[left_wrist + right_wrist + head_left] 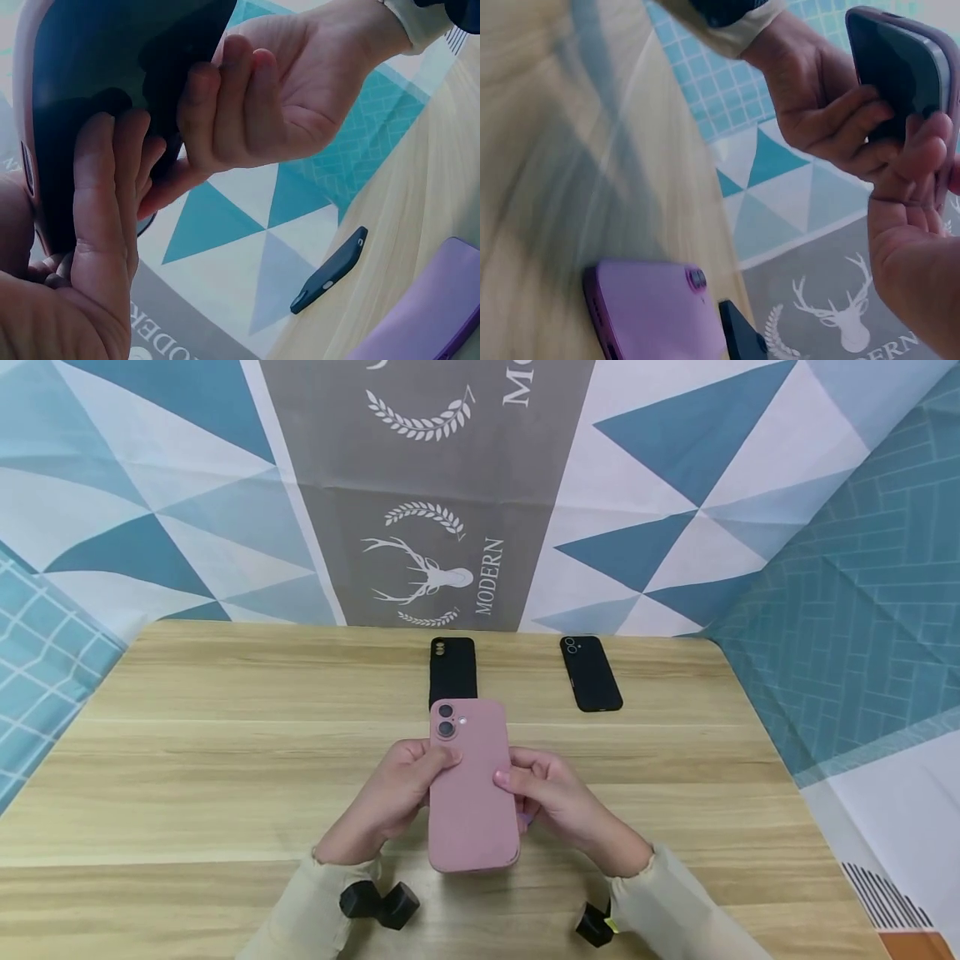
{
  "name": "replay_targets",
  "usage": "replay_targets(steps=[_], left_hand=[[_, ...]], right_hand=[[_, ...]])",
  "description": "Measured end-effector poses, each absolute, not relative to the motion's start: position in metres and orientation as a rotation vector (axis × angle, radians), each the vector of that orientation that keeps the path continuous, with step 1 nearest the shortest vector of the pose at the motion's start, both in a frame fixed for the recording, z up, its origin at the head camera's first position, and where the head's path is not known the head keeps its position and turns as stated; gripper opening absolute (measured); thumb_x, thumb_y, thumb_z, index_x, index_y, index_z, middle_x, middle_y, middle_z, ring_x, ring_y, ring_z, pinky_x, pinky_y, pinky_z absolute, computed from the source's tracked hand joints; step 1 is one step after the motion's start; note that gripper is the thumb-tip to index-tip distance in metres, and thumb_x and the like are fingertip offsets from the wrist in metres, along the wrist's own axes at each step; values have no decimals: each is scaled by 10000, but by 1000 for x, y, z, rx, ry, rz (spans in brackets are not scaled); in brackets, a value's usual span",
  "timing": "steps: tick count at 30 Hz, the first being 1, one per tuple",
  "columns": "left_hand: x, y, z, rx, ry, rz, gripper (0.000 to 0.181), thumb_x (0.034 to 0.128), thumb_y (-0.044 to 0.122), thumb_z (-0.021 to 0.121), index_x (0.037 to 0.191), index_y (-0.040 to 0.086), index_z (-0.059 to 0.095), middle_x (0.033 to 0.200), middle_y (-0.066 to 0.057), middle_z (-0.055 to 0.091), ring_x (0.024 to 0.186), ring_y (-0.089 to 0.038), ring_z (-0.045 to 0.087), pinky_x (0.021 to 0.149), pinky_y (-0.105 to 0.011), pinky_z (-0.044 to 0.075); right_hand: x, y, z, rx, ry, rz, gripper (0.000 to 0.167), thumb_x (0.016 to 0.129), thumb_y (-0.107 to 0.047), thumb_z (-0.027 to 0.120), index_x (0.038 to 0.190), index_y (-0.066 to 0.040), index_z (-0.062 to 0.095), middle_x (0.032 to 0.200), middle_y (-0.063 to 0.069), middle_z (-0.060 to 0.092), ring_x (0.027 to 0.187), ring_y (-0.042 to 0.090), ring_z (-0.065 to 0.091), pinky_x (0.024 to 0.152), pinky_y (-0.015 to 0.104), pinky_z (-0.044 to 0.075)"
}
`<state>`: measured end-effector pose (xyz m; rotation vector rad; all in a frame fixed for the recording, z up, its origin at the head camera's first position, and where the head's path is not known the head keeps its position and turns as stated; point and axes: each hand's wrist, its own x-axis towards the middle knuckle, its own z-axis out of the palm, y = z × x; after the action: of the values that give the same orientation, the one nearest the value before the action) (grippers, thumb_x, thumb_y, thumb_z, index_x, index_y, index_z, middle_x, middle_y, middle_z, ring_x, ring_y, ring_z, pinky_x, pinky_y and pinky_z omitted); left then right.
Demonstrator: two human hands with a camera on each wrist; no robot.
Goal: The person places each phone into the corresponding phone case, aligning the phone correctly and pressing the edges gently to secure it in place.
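Observation:
Both hands hold a phone in a pink case (474, 802) above the table, its back with two lenses facing up. My left hand (397, 785) grips the left edge, thumb on the back near the lenses. On the right edge, my right hand (558, 797) pinches with its thumb over the back. The phone's dark screen (97, 60) faces down, and fingers of both hands curl under against it. Pink case edge (952, 67) runs along the phone's side; whether it is fully seated I cannot tell. Underneath, a purple phone (656, 307) lies on the table, mostly hidden in the head view.
A black phone case or phone (453, 668) lies at the back middle of the wooden table (225, 760), partly covered by the pink one. Another dark phone-shaped item (591, 672) lies to its right. Patterned cloth (645, 510) hangs behind the table.

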<state>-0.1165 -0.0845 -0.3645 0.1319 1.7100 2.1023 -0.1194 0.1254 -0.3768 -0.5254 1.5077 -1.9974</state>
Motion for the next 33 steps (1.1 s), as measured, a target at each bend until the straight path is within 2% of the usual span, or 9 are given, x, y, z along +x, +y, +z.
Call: replay_targets(steps=[2,6,12,14,17,20,22,28,33], left_hand=[[-116,-85,-363,135,1710,2103,288,921,81,431,949,-160,585,652,82,687,625,-17,656,588,-174,554],[-115,-86,-362,132,1711,2112,296,921,80,433,960,-173,581,659,80,690,633,-20,658,594,-173,554],[-117,-88,-361,110,1648,2109,244,933,131,445,815,31,633,623,80,672,572,-3,627,560,-160,539],[-118,-90,-360,145,1618,2087,258,939,157,448,868,-5,636,661,71,682,605,-19,645,586,-180,558],[-118,-93,-358,230,1570,2005,360,949,198,469,1013,-136,587,759,8,720,677,-77,690,621,-243,589],[-118,-95,-356,309,1501,1904,466,943,227,511,1069,-221,519,790,-72,727,655,-119,697,601,-277,594],[-117,-95,-356,344,1467,1860,481,937,235,536,1058,-229,515,778,-93,727,613,-122,689,566,-275,590],[-117,-94,-357,303,1532,1921,377,915,163,571,1071,-177,523,794,-74,721,633,-133,690,604,-302,599],[-119,-93,-358,226,1624,2056,277,925,113,526,1025,-145,535,769,-58,713,665,-134,694,649,-307,602]], right_hand=[[-118,124,-376,-538,1501,-2018,183,949,-147,516,1070,-19,564,710,-91,681,538,-9,580,481,132,501],[-116,121,-374,-507,1447,-2066,146,958,-132,494,1053,-73,588,723,-87,685,548,-4,595,477,125,497],[-115,115,-372,-484,1406,-2154,192,963,-104,468,1101,-52,592,811,-53,707,638,24,652,506,155,530],[-116,114,-371,-476,1412,-2190,184,962,-95,468,1091,-60,594,803,-57,701,630,18,641,505,148,525],[-119,113,-372,-448,1425,-2250,173,967,-84,460,1060,-93,606,750,-74,680,582,7,600,480,127,492],[-122,114,-373,-393,1427,-2314,180,976,-84,446,1043,-125,609,728,-83,658,572,10,571,476,123,466],[-125,114,-372,-358,1424,-2348,179,985,-93,435,1037,-131,602,740,-78,655,588,18,572,488,132,469],[-128,113,-372,-329,1446,-2406,168,998,-92,403,968,-133,563,722,-69,645,577,30,571,508,145,487],[-130,113,-371,-374,1443,-2418,112,995,-71,388,1053,-88,482,733,-48,668,588,58,602,553,168,519]])
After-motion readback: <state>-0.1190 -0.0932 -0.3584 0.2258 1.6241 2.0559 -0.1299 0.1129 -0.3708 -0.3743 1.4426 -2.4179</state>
